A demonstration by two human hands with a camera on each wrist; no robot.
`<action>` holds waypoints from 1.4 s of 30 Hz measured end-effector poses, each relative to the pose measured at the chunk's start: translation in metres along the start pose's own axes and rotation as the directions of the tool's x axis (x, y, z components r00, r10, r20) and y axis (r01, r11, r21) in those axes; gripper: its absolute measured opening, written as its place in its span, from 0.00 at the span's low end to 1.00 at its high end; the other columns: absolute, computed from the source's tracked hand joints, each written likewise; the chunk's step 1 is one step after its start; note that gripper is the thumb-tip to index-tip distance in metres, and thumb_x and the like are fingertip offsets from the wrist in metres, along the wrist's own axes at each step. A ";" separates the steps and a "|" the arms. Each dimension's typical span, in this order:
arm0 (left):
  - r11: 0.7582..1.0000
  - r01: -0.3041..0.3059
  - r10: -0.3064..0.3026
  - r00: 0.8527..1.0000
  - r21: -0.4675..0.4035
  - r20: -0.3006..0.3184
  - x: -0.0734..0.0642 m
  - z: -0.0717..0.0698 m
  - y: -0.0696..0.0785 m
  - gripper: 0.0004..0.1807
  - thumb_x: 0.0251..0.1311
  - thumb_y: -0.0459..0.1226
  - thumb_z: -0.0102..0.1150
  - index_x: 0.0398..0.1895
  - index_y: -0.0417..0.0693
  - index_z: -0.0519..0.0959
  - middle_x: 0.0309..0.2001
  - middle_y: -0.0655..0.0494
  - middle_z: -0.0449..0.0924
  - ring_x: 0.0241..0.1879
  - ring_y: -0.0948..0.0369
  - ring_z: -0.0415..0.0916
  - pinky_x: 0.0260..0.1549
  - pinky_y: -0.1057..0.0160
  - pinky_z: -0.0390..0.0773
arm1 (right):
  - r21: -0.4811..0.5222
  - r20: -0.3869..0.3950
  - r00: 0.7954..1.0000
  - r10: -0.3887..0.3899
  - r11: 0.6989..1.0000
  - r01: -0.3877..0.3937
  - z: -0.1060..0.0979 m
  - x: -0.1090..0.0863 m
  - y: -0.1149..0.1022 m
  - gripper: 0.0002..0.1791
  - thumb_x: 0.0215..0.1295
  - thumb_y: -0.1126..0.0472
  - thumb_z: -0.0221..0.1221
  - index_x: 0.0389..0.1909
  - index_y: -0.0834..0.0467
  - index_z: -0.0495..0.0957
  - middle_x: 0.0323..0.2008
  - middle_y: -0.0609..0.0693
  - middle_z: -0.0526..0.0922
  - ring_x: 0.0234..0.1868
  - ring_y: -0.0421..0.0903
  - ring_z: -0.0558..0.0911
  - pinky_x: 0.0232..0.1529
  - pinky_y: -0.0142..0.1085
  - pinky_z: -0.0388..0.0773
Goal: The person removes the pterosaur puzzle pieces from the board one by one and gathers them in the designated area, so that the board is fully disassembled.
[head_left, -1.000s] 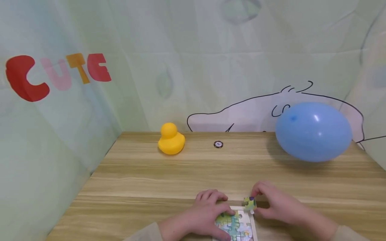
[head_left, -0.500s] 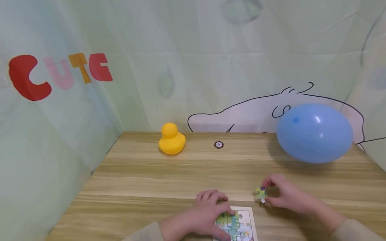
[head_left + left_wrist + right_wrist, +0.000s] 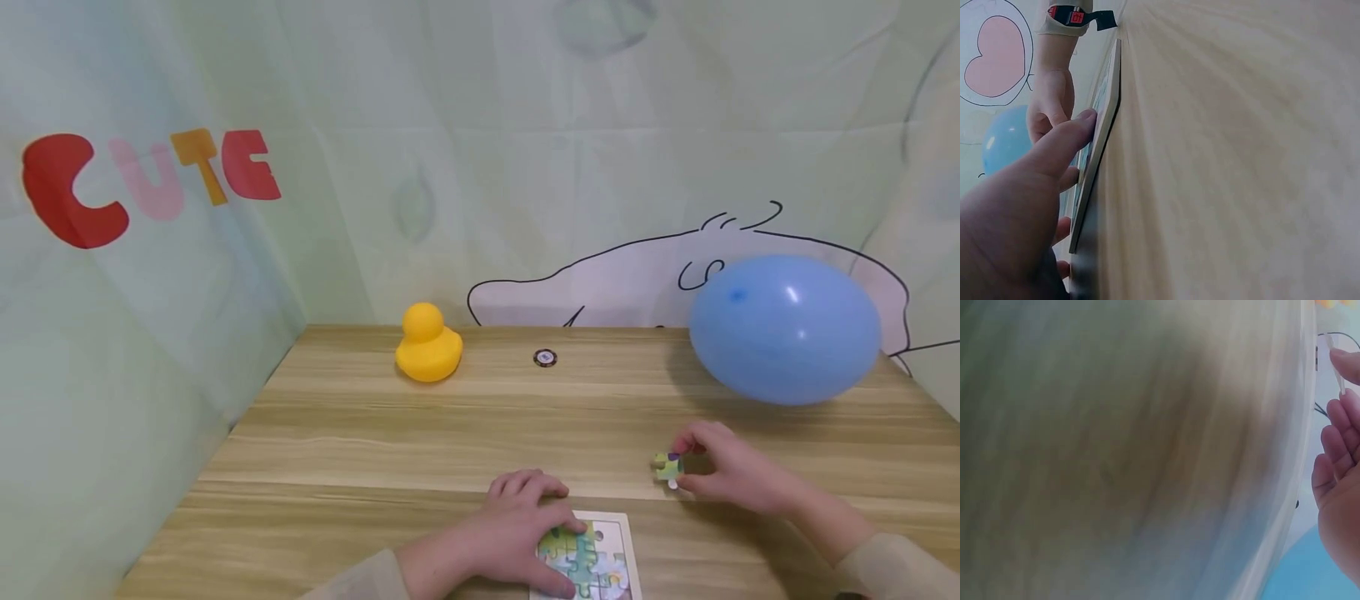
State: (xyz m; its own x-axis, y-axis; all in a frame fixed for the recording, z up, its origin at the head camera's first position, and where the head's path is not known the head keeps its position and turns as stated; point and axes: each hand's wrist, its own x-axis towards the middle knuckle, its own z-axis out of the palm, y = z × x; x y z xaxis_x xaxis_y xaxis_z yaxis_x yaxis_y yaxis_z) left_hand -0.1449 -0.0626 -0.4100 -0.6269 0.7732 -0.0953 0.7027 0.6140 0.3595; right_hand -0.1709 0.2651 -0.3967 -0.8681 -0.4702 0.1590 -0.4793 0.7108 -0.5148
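A small jigsaw puzzle in a white-edged tray lies at the table's near edge in the head view, partly covered by my left hand. The left fingers are spread, with thumb and index finger resting on the puzzle's face. The left wrist view shows the tray edge-on under the thumb. To the right and farther back, my right hand pinches a green jigsaw piece with a purple patch between thumb and fingers. In the right wrist view that piece appears as a thin pale edge.
A yellow rubber duck and a poker chip sit toward the back of the wooden table. A blue balloon rests at the back right, beyond the right hand. Printed cloth hangs behind and to the left.
My right hand has carried the jigsaw piece from the tray's upper right corner away to the right and farther back. The left hand has stayed on the puzzle.
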 end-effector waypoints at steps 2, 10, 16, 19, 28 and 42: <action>1.000 0.001 -0.001 1.000 0.008 -0.006 0.000 0.000 0.000 0.31 0.46 0.67 0.57 0.57 0.77 0.70 0.65 0.63 0.57 0.65 0.51 0.49 0.60 0.43 0.50 | -0.007 0.006 1.000 0.003 1.000 -0.003 -0.001 -0.001 0.002 0.15 0.52 0.53 0.68 0.36 0.49 0.72 0.36 0.39 0.72 0.42 0.42 0.68 0.41 0.36 0.70; 1.000 -0.004 0.005 1.000 0.025 -0.018 -0.001 0.002 -0.001 0.32 0.46 0.67 0.57 0.57 0.77 0.70 0.65 0.63 0.57 0.65 0.50 0.48 0.60 0.42 0.49 | -0.030 0.036 0.998 0.047 0.998 -0.046 -0.004 -0.002 0.008 0.15 0.53 0.50 0.67 0.37 0.48 0.73 0.37 0.39 0.73 0.42 0.44 0.69 0.42 0.37 0.69; 1.000 -0.011 0.011 1.000 0.020 -0.009 0.001 0.002 -0.002 0.32 0.47 0.68 0.56 0.58 0.78 0.69 0.66 0.63 0.56 0.66 0.51 0.48 0.60 0.42 0.49 | -0.094 0.009 1.000 -0.010 0.995 0.011 -0.005 -0.006 0.017 0.14 0.53 0.51 0.67 0.36 0.49 0.73 0.37 0.37 0.72 0.43 0.40 0.69 0.43 0.37 0.68; 1.000 -0.012 0.012 1.000 0.011 0.001 0.002 0.002 -0.001 0.32 0.47 0.69 0.55 0.58 0.79 0.69 0.65 0.64 0.56 0.65 0.51 0.48 0.60 0.42 0.49 | -0.127 -0.002 0.999 -0.039 0.991 0.039 -0.006 -0.008 0.021 0.14 0.52 0.51 0.68 0.36 0.48 0.73 0.37 0.37 0.71 0.42 0.38 0.68 0.43 0.36 0.68; 1.000 -0.007 0.007 1.000 0.001 0.002 -0.002 0.002 -0.002 0.32 0.47 0.68 0.56 0.58 0.79 0.69 0.65 0.64 0.56 0.65 0.52 0.48 0.60 0.43 0.49 | -0.135 0.019 0.999 -0.047 0.990 0.050 -0.005 -0.006 0.025 0.15 0.52 0.51 0.67 0.36 0.49 0.74 0.38 0.39 0.71 0.42 0.39 0.68 0.43 0.36 0.67; 1.000 -0.022 0.022 1.000 -0.002 -0.004 -0.001 0.004 -0.005 0.32 0.47 0.69 0.55 0.58 0.79 0.68 0.65 0.64 0.56 0.65 0.52 0.47 0.59 0.42 0.49 | -0.159 0.026 0.998 -0.051 0.986 0.055 -0.005 -0.006 0.026 0.15 0.52 0.50 0.67 0.37 0.50 0.74 0.39 0.39 0.71 0.42 0.39 0.68 0.43 0.36 0.69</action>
State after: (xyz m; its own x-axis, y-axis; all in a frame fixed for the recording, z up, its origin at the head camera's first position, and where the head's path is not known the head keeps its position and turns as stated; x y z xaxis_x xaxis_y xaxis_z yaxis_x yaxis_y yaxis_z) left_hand -0.1461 -0.0660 -0.4155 -0.6129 0.7857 -0.0840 0.7155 0.5969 0.3630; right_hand -0.1782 0.2889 -0.4071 -0.8388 -0.5192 0.1637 -0.5404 0.7580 -0.3651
